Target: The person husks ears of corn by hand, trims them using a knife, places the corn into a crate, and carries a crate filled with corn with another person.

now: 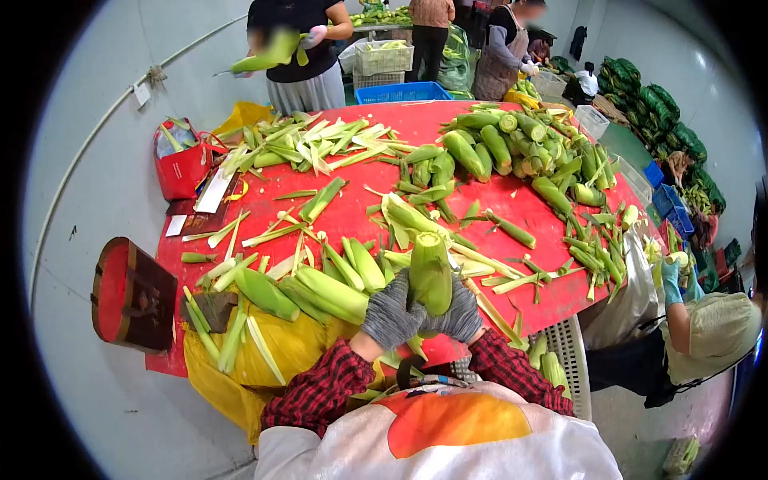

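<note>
An ear of corn (pixel 431 272) in its green husk stands upright between my two hands, its cut end facing up. My left hand (pixel 392 312), in a grey glove, is closed on the ear's left side. Around its right side my right hand (pixel 458 310), also gloved, is closed. Stripped husk leaves (pixel 324 144) and more husked pieces (pixel 328 292) lie on the red table (pixel 264 186), to the left and beyond my hands. A heap of unpeeled corn (pixel 512 144) rests at the table's far right.
A yellow sack (pixel 300 348) hangs at the near left edge, by a brown box (pixel 132 296). A white crate (pixel 576 360) with corn stands at my right. One person works across the table; another, in light-blue gloves, is at the right.
</note>
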`<state>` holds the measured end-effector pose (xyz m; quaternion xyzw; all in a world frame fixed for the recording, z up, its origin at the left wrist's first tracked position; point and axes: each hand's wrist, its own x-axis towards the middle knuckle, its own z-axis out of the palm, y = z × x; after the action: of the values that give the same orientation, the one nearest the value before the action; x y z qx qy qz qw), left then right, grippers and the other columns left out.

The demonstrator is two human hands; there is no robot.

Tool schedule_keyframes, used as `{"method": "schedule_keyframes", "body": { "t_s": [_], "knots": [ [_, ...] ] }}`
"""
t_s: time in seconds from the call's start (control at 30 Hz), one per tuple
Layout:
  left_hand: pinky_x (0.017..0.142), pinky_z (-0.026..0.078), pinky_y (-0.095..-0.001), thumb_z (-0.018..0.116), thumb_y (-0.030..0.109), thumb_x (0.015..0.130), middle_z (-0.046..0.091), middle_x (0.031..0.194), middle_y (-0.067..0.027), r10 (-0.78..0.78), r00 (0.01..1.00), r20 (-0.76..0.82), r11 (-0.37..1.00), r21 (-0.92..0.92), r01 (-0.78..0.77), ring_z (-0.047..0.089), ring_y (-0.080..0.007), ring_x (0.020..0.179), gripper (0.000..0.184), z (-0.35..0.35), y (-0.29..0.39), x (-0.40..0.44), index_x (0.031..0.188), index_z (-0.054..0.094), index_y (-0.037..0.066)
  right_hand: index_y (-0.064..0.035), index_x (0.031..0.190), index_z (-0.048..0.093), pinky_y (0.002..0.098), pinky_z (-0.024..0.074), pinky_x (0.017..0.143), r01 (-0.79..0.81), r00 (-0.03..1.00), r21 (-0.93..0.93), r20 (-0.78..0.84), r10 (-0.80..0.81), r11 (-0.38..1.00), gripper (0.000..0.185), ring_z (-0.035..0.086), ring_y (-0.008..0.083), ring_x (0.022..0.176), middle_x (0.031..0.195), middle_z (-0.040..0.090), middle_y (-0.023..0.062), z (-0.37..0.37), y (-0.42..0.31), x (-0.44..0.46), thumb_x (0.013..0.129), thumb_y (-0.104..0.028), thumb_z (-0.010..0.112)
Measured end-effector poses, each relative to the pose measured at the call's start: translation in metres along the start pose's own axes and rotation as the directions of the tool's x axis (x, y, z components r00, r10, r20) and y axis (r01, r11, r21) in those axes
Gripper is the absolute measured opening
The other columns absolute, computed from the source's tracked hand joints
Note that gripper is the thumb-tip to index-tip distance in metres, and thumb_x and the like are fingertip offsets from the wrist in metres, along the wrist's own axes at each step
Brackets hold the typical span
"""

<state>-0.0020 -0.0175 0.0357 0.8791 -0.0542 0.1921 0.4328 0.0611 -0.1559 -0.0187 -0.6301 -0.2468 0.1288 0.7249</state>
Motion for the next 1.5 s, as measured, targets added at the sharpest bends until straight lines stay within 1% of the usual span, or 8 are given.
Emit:
{"method": "schedule_keyframes", "body": {
  "t_s": [0.3, 0.4, 0.53, 0.8, 1.0, 1.1, 1.2, 1.5],
  "knots": [
    [0.067, 0.046, -0.0327, 0.050, 0.004, 0.066, 0.059, 0.081, -0.0135, -0.189, 0.977, -0.102, 0.950, -0.271, 0.155, 0.058, -0.0265, 0.072, 0.032, 0.044, -0.032, 0.001, 0.098, 0.050, 0.000, -0.0012, 0.120, 0.036, 0.0298, 0.0375, 0.087, -0.050, 0.975, -0.080, 0.214, 0.066, 0.996, 0.087, 0.046, 0.0152, 0.100, 0.111, 0.049, 0.0080, -0.043, -0.017, -0.007, 0.051, -0.032, 0.079],
    [0.051, 0.043, -0.0245, 0.048, 0.002, 0.072, 0.055, 0.073, -0.0050, -0.618, 0.729, 0.296, 0.079, -0.899, 0.432, 0.052, -0.0134, 0.057, 0.027, 0.053, -0.029, 0.000, 0.099, 0.050, 0.006, -0.0019, 0.121, 0.037, 0.0299, 0.0356, 0.088, -0.266, 0.892, 0.229, 0.428, 0.148, 0.936, 0.080, 0.044, 0.0155, 0.103, 0.112, 0.049, 0.0064, -0.053, -0.019, -0.006, 0.056, -0.029, 0.075],
    [0.042, 0.032, -0.0251, 0.040, 0.012, 0.082, 0.041, 0.051, 0.0009, -0.668, 0.687, 0.286, 0.010, -0.920, 0.392, 0.039, -0.0133, 0.043, 0.009, 0.064, -0.045, -0.007, 0.084, 0.049, 0.010, -0.0014, 0.121, 0.037, 0.0297, 0.0350, 0.089, -0.438, 0.861, 0.355, 0.431, 0.271, 0.826, 0.077, 0.045, 0.0169, 0.104, 0.113, 0.048, 0.0075, -0.065, -0.001, -0.006, 0.058, -0.026, 0.073],
    [0.048, 0.038, -0.0255, 0.042, 0.025, 0.080, 0.048, 0.060, -0.0002, -0.292, 0.931, 0.221, -0.031, -0.975, 0.221, 0.044, -0.0154, 0.049, 0.018, 0.118, -0.150, -0.007, 0.084, 0.053, 0.012, -0.0002, 0.117, 0.038, 0.0306, 0.0423, 0.079, -0.191, 0.981, 0.222, 0.025, 0.190, 0.956, 0.067, 0.051, 0.0163, 0.093, 0.105, 0.052, 0.0085, -0.061, 0.001, -0.012, 0.063, -0.025, 0.069],
    [0.048, 0.043, -0.0290, 0.054, 0.007, 0.062, 0.051, 0.063, -0.0047, -0.629, 0.775, 0.064, 0.514, -0.713, 0.476, 0.048, -0.0175, 0.052, 0.033, -0.017, -0.119, 0.014, 0.095, 0.050, 0.002, -0.0034, 0.107, 0.048, 0.0402, 0.0478, 0.075, -0.150, 0.971, 0.912, 0.064, 0.230, 0.382, 0.050, 0.057, 0.0260, 0.084, 0.096, 0.057, 0.0129, -0.089, 0.008, -0.023, 0.071, -0.037, 0.059],
    [0.078, 0.043, -0.0381, 0.055, 0.011, 0.065, 0.054, 0.099, -0.0198, -0.398, 0.857, -0.326, 0.740, 0.438, 0.510, 0.053, -0.0318, 0.089, 0.053, -0.045, -0.106, 0.038, 0.114, 0.038, 0.000, -0.0048, 0.104, 0.049, 0.0380, 0.0484, 0.071, -0.067, 0.928, 0.792, -0.174, 0.329, 0.606, 0.041, 0.057, 0.0222, 0.080, 0.091, 0.057, 0.0096, -0.081, 0.014, -0.016, 0.074, -0.031, 0.058],
    [0.089, 0.037, -0.0376, 0.060, 0.026, 0.068, 0.043, 0.117, -0.0218, -0.046, 0.946, -0.321, 0.829, 0.516, 0.216, 0.045, -0.0327, 0.105, 0.072, -0.031, -0.050, 0.049, 0.125, 0.025, -0.001, -0.0025, 0.096, 0.052, 0.0309, 0.0464, 0.060, 0.141, 0.960, -0.458, -0.154, -0.235, 0.878, 0.038, 0.055, 0.0165, 0.064, 0.082, 0.059, 0.0089, -0.073, -0.013, -0.001, 0.071, -0.030, 0.060],
    [0.071, 0.044, -0.0326, 0.046, 0.006, 0.068, 0.058, 0.087, -0.0150, -0.013, 0.982, 0.190, 0.995, -0.095, 0.031, 0.057, -0.0250, 0.080, 0.032, 0.040, -0.005, 0.044, 0.099, 0.051, -0.001, -0.0038, 0.104, 0.046, 0.0350, 0.0414, 0.078, 0.138, 0.916, -0.438, -0.285, -0.283, 0.888, 0.059, 0.052, 0.0298, 0.088, 0.092, 0.053, 0.0155, -0.027, -0.038, -0.012, 0.061, -0.036, 0.069]
  ]
}}
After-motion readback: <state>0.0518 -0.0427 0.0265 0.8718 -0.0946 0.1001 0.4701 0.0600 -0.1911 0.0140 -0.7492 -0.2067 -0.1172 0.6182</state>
